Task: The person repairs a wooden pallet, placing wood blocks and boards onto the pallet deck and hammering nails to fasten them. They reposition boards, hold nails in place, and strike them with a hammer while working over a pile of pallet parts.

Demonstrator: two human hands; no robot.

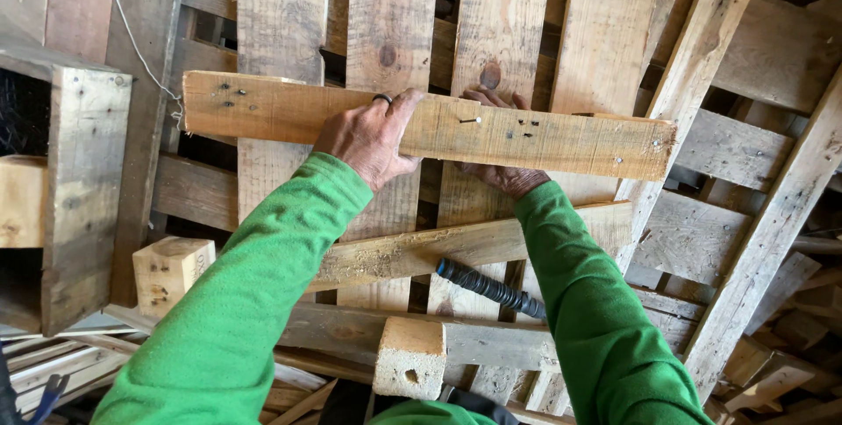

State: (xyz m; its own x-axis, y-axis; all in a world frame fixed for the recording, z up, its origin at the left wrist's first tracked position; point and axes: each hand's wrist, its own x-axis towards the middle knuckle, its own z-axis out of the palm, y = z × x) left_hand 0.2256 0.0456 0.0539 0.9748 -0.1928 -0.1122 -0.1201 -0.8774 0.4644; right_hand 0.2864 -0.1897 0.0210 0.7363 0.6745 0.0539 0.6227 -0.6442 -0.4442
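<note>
I'm gripping the loose plank (430, 131) level above the pallet (500, 30); left hand (368, 140) clamped over it; right hand (504, 175) curled underneath, steadying it.

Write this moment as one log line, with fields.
left hand: grips long pale wooden board | right hand: holds board from behind | below: black ribbed tool handle on wooden pallet
</note>
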